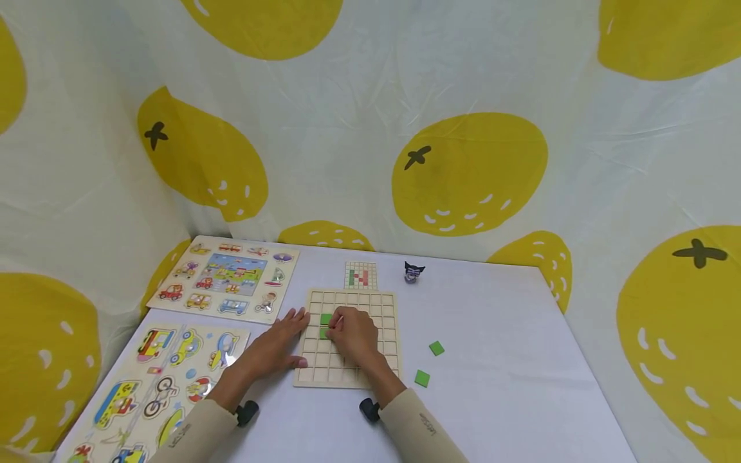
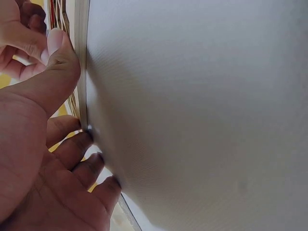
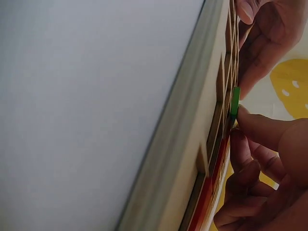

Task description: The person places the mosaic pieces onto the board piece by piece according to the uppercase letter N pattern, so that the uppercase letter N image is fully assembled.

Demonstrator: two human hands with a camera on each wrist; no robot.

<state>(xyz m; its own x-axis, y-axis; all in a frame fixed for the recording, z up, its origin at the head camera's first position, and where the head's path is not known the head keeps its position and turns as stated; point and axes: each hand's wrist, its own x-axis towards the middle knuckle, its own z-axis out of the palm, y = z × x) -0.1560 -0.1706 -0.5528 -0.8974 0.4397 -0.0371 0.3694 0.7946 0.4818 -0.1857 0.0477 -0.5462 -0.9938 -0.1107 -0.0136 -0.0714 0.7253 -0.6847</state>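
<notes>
A wooden grid board (image 1: 330, 375) lies on the white table. My left hand (image 1: 276, 344) rests at its left edge, fingers spread and thumb near the lower corner; in the left wrist view the thumb touches the board's side. Over the middle of the grid my right hand (image 1: 356, 333) pinches a green tile (image 3: 235, 100) between thumb and forefinger. Another green tile (image 1: 326, 319) sits in a cell just above those fingertips. Red pieces (image 3: 199, 207) show in the board in the right wrist view; from the head, my right hand mostly covers them.
Two loose green tiles, one upper (image 1: 437, 348) and one lower (image 1: 422, 378), lie right of the board. Behind it are a pattern card (image 1: 354, 269) and a small dark figurine (image 1: 412, 272). Two vehicle puzzle boards, far (image 1: 202, 257) and near (image 1: 136, 373), lie on the left.
</notes>
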